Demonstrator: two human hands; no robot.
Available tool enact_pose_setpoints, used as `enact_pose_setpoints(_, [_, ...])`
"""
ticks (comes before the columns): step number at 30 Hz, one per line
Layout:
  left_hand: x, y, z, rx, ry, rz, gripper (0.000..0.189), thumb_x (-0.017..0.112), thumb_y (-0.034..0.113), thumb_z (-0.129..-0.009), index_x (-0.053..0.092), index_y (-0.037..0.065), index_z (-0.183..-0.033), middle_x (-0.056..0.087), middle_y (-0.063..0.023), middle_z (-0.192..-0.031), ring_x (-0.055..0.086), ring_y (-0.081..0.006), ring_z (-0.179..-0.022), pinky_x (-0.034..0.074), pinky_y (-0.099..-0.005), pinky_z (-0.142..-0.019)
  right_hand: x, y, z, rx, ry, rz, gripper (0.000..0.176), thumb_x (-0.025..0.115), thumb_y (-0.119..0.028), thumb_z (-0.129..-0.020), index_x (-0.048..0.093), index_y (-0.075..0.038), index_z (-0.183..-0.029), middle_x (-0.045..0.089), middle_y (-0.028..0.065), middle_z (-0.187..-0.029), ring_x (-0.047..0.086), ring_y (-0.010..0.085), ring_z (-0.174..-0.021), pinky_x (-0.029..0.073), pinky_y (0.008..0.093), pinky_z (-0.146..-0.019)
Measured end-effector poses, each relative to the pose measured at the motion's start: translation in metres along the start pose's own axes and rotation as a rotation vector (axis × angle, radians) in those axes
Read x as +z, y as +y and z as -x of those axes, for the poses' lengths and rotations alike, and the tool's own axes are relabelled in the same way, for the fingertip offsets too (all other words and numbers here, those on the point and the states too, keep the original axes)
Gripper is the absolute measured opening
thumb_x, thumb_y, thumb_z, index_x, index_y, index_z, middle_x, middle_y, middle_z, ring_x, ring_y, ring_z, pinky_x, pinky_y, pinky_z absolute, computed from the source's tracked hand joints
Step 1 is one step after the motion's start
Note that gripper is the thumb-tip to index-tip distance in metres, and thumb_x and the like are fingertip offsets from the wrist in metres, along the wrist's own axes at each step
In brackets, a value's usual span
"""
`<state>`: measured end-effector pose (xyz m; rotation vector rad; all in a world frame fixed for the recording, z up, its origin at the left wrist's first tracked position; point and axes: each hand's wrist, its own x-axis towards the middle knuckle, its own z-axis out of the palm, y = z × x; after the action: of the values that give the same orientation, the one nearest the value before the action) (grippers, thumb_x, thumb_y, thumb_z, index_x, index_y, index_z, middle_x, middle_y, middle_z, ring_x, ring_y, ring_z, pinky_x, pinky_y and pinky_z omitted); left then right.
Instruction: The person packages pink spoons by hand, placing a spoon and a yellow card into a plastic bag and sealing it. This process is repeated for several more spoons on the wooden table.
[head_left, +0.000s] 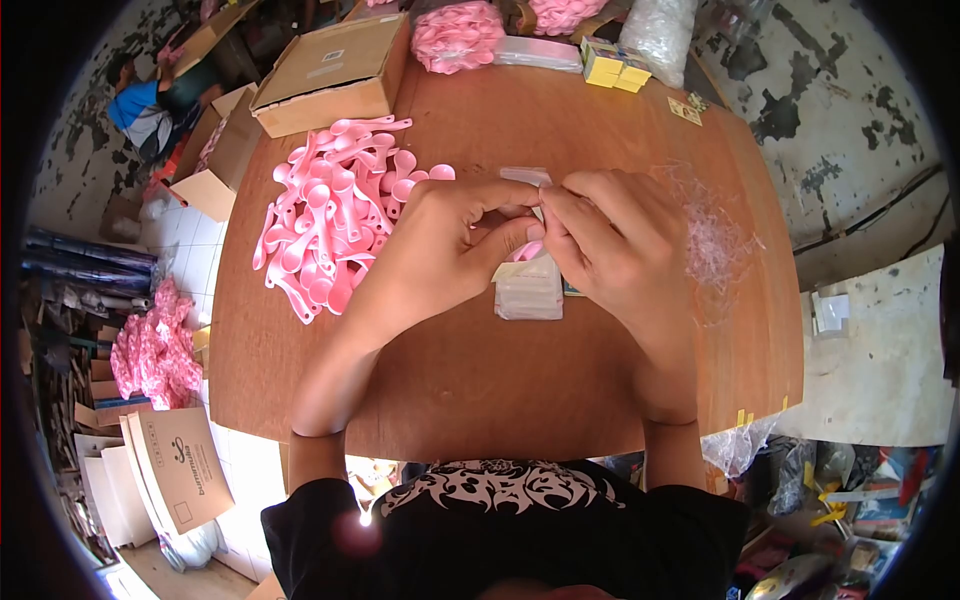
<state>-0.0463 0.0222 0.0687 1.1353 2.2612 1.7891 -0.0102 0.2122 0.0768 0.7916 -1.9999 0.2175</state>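
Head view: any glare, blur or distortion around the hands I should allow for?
Head view: strong fisheye, table edges bow and corners go black; even soft light, left hand, right hand and the clear sleeve they pinch are sharp; one small flare spot low on the black shirt.

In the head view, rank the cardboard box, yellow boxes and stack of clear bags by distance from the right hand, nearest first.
The right hand pinches a small bag together with the left hand.
1. stack of clear bags, just below it, toward the left.
2. yellow boxes, straight ahead on the far side.
3. cardboard box, far-left corner.
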Motion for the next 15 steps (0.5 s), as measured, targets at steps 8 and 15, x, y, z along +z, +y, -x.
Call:
enact_pose_setpoints(8, [-0.001, 0.003, 0.003, 0.054, -0.092, -0.052, 0.019, 0.066, -0.004, -0.082, 0.07, -0.001, -0.1, 0.07, -0.0163, -0.081, 0.068, -0.0239, -0.068, 0.051, -0.0327, -0.062, -0.009, 0.002, -0.002, 0.065, 0.007, -0.154, 0.019, 0.068, 0.005, -0.059, 0.064, -0.004, -0.076, 0.059, 0.0037, -0.075, 0.058, 0.0206, -0.059, 0.045, 0.0306, -0.052])
enact_pose_setpoints(15, [-0.009, 0.017, 0.008, 0.267, -0.188, -0.09, 0.022, 0.065, -0.01, -0.083, 0.07, -0.004, -0.104, 0.072, -0.0094, -0.085, 0.07, -0.0139, -0.079, 0.055, -0.024, -0.068, -0.031, 0.008, -0.003, 0.45, 0.128, -0.606, 0.01, 0.062, 0.008, -0.068, 0.061, -0.002, -0.072, 0.059, 0.0064, -0.076, 0.056, 0.0126, -0.06, 0.046, 0.0245, -0.055])
